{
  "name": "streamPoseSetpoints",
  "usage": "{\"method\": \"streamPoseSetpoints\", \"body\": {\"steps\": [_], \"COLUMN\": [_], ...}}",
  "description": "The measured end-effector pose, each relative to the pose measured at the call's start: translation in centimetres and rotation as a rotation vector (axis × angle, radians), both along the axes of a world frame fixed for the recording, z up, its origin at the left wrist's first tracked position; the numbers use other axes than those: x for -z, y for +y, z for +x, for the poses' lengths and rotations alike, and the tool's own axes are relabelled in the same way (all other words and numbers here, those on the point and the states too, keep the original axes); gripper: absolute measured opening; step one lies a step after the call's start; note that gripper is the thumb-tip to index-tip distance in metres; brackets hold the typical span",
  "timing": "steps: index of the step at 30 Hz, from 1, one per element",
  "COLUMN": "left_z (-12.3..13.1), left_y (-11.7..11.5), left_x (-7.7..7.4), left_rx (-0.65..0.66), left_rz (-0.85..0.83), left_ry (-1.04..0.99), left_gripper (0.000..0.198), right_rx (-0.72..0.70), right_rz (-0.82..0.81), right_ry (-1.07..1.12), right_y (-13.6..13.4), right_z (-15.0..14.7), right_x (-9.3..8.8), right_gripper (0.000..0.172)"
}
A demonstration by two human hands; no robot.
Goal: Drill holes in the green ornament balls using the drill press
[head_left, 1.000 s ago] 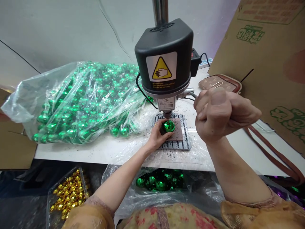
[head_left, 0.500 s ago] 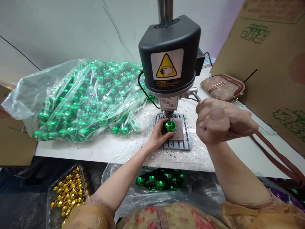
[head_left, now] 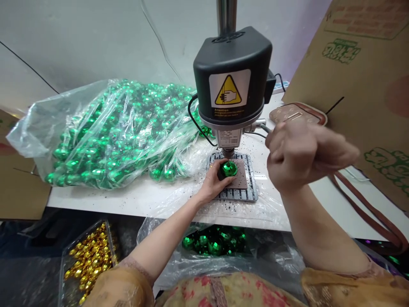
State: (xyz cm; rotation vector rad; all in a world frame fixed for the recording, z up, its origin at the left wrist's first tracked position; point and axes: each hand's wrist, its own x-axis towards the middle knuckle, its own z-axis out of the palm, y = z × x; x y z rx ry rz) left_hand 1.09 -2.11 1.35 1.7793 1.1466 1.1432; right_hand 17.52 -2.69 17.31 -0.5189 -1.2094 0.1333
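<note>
My left hand (head_left: 214,181) pinches a shiny green faceted ball (head_left: 229,169) on a brown pad (head_left: 242,174) that lies on the ribbed base plate (head_left: 251,194) of a small black bench drill (head_left: 232,83). The ball sits straight under the drill's chuck (head_left: 228,152). My right hand (head_left: 303,153) is a closed fist around the drill's metal feed lever (head_left: 265,128), to the right of the drill head and above the table.
A big clear bag of green balls (head_left: 108,132) lies left of the drill on the white table (head_left: 128,200). A patterned purse (head_left: 295,113) and cardboard sheets (head_left: 367,85) stand at the right. Below the table edge are a bag with green balls (head_left: 212,243) and a tray of gold balls (head_left: 87,260).
My right fist dropped with the lever, then rose again and is slightly blurred. The left hand kept the green ball in place under the chuck.
</note>
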Motion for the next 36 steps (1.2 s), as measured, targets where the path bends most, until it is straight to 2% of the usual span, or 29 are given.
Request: {"method": "streamPoseSetpoints", "body": {"steps": [2, 5, 7, 9, 11, 14, 16, 19, 21, 23, 25, 26, 27, 29, 31, 33, 34, 36], "left_z": [0.2, 0.1, -0.5, -1.7, -3.6, -6.8, -8.6, -10.6, -11.2, -11.4, -11.1, -10.8, -10.5, -9.7, -8.9, -8.2, -8.0, -7.8], "left_y": [0.0, -0.5, -1.7, -3.6, -6.3, -10.9, -14.0, -17.7, -19.2, -19.3, -17.6, -16.1, -14.0, -8.8, -2.8, 2.8, 5.2, 8.7], "left_x": [-0.1, -0.6, -1.4, -2.3, -3.2, -3.7, -3.4, -2.8, -2.6, -2.8, -3.3, -3.6, -4.0, -4.6, -5.1, -5.7, -6.0, -6.3], "left_rx": [-0.009, -0.047, -0.092, -0.081, 0.038, 0.297, 0.403, 0.489, 0.521, 0.510, 0.457, 0.413, 0.372, 0.268, 0.129, -0.026, -0.085, -0.135], "left_rz": [-0.019, -0.043, 0.010, 0.108, 0.187, 0.242, 0.282, 0.406, 0.466, 0.499, 0.534, 0.545, 0.552, 0.543, 0.433, 0.185, 0.071, 0.009], "left_ry": [-0.008, -0.024, -0.009, 0.055, 0.163, 0.423, 0.694, 1.056, 1.123, 1.038, 0.859, 0.762, 0.670, 0.572, 0.636, 0.873, 1.021, 1.121], "left_gripper": [0.059, 0.057, 0.052, 0.049, 0.049, 0.051, 0.045, 0.032, 0.030, 0.032, 0.041, 0.048, 0.054, 0.048, 0.040, 0.037, 0.038, 0.041], "right_rx": [0.003, -0.082, -0.109, -0.112, -0.109, -0.097, -0.076, -0.064, -0.067, -0.066, -0.062, -0.061, -0.060, -0.058, -0.060, -0.056, -0.055, -0.050], "right_rz": [0.017, 0.054, 0.075, 0.095, 0.102, 0.046, 0.019, 0.035, 0.036, 0.026, 0.015, 0.015, 0.012, 0.008, 0.015, 0.028, 0.031, 0.032], "right_ry": [0.141, 0.137, 0.129, 0.124, 0.113, 0.102, 0.114, 0.125, 0.119, 0.119, 0.121, 0.124, 0.128, 0.135, 0.145, 0.149, 0.147, 0.142], "right_y": [0.0, 0.9, 1.5, 1.9, 1.9, 1.5, 1.3, 1.3, 1.4, 1.4, 1.4, 1.3, 1.3, 1.3, 1.3, 1.4, 1.4, 1.5], "right_z": [-0.4, -0.6, -0.5, -0.3, -0.2, -0.2, -0.2, -0.2, -0.1, 0.0, -0.1, -0.1, -0.1, -0.1, -0.2, -0.1, -0.1, -0.1], "right_x": [-2.0, -4.1, -4.5, -4.4, -4.2, -4.0, -4.0, -3.9, -3.8, -3.8, -3.7, -3.7, -3.8, -3.8, -3.8, -3.8, -3.8, -3.7], "right_gripper": [0.049, 0.046, 0.046, 0.046, 0.045, 0.045, 0.045, 0.045, 0.045, 0.046, 0.047, 0.047, 0.046, 0.045, 0.044, 0.043, 0.044, 0.045]}}
